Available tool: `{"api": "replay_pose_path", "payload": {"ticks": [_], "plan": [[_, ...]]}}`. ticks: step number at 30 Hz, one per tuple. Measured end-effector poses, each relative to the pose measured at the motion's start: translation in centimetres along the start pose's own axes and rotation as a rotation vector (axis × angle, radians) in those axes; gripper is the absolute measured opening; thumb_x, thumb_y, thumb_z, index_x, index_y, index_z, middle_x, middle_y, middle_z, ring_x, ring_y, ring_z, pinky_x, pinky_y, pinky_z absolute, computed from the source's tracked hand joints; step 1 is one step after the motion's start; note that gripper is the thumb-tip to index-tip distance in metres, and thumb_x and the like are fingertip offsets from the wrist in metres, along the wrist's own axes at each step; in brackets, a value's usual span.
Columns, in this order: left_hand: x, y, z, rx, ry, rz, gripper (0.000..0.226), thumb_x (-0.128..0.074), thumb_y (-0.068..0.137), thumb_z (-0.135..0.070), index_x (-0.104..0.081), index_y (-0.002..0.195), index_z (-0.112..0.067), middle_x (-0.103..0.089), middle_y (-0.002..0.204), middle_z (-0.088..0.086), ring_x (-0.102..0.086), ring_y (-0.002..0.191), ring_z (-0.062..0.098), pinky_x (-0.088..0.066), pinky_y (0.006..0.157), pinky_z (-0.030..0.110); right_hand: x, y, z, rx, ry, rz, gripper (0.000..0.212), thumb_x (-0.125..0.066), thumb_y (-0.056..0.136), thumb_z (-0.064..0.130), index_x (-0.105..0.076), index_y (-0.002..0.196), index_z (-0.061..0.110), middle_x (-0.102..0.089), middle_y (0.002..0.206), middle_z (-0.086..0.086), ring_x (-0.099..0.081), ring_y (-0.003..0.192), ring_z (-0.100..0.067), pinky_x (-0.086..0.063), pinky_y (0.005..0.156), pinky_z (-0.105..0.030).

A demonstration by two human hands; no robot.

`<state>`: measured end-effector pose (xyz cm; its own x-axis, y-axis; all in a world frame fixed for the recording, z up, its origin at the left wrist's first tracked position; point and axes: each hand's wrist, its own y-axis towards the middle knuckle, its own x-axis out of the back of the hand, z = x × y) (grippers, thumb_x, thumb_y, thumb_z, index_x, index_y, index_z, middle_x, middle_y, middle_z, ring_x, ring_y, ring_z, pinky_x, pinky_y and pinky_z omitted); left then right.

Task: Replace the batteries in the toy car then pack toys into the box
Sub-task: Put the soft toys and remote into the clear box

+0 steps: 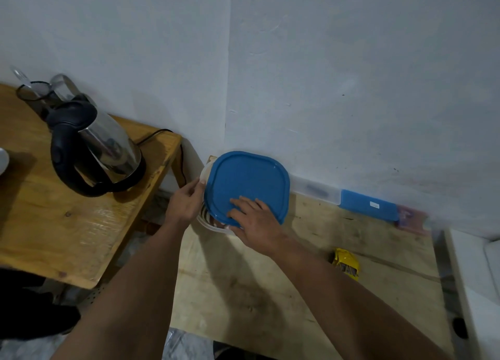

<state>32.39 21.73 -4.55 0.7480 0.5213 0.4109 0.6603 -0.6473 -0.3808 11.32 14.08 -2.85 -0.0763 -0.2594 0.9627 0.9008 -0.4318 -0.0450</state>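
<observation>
Sitting askew on the clear box (pixel 213 225), the blue lid (pixel 246 178) leaves the near rim uncovered. The box stands at the far left corner of the low table (pixel 270 292), close to the wall (pixel 351 89). The right hand (pixel 254 221) presses flat on the lid, fingers straight and spread. The left hand (pixel 186 200) grips the box's left rim, fingers curled. The yellow toy car (pixel 346 262) lies on the table beside the right forearm, apart from the box. A steel kettle (pixel 100 148) stands on a second table (pixel 54 238) at left.

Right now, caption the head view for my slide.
Left hand grips the clear box, right hand rests flat on its blue lid; the yellow toy car lies apart on the board.
</observation>
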Motion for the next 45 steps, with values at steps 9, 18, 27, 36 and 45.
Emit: {"api": "replay_pose_path", "payload": {"ticks": [9, 18, 27, 36, 45], "plan": [[0.2, 0.6, -0.2, -0.051, 0.086, 0.006, 0.05, -0.055, 0.106, -0.043, -0.056, 0.151, -0.022, -0.065, 0.144, 0.006, -0.06, 0.13, 0.026, -0.05, 0.099, 0.035, -1.2, 0.3, 1.5, 0.056, 0.018, 0.0, 0.033, -0.049, 0.101, 0.041, -0.058, 0.13, 0.027, -0.041, 0.156, 0.001, -0.027, 0.149, -0.021, -0.016, 0.121, -0.053], [-0.1, 0.7, 0.0, -0.116, 0.254, -0.003, 0.056, -0.057, 0.106, -0.033, -0.041, 0.16, -0.026, -0.061, 0.148, 0.005, -0.059, 0.133, 0.029, -0.052, 0.104, 0.046, 0.3, 0.5, -0.6, -0.265, 0.002, -0.295, 0.039, -0.044, 0.102, 0.044, -0.055, 0.135, 0.028, -0.044, 0.15, -0.001, -0.037, 0.14, -0.022, -0.036, 0.105, -0.054], [-1.1, -0.5, 0.0, -0.198, 0.61, -0.061, 0.058, -0.033, 0.11, -0.044, -0.021, 0.165, -0.027, -0.058, 0.121, 0.007, -0.063, 0.105, 0.028, -0.057, 0.08, 0.047, -1.9, 0.4, -1.7, -0.679, 0.097, -0.053, 0.085, -0.026, 0.096, 0.069, 0.002, 0.159, 0.02, 0.021, 0.165, -0.006, -0.014, 0.15, -0.036, -0.034, 0.113, -0.056], [-1.9, -1.1, 0.1, -0.184, 0.604, -0.061, 0.059, -0.027, 0.112, -0.04, -0.007, 0.168, -0.032, -0.053, 0.136, 0.01, -0.059, 0.115, 0.032, -0.054, 0.092, 0.056, -2.6, 0.0, -1.8, -0.658, 0.105, -0.128, 0.085, -0.025, 0.095, 0.07, -0.004, 0.16, 0.02, 0.023, 0.164, -0.003, -0.048, 0.128, -0.035, -0.054, 0.091, -0.045], [-2.0, -0.1, 0.1, -0.172, 0.717, -0.028, 0.064, -0.03, 0.109, -0.036, -0.001, 0.166, -0.035, -0.051, 0.135, 0.008, -0.059, 0.112, 0.03, -0.054, 0.089, 0.054, -2.6, 0.2, -2.2, -0.663, 0.093, -0.125, 0.087, -0.023, 0.092, 0.074, -0.003, 0.16, 0.023, 0.03, 0.162, 0.002, -0.063, 0.108, -0.028, -0.059, 0.07, -0.037]]}}
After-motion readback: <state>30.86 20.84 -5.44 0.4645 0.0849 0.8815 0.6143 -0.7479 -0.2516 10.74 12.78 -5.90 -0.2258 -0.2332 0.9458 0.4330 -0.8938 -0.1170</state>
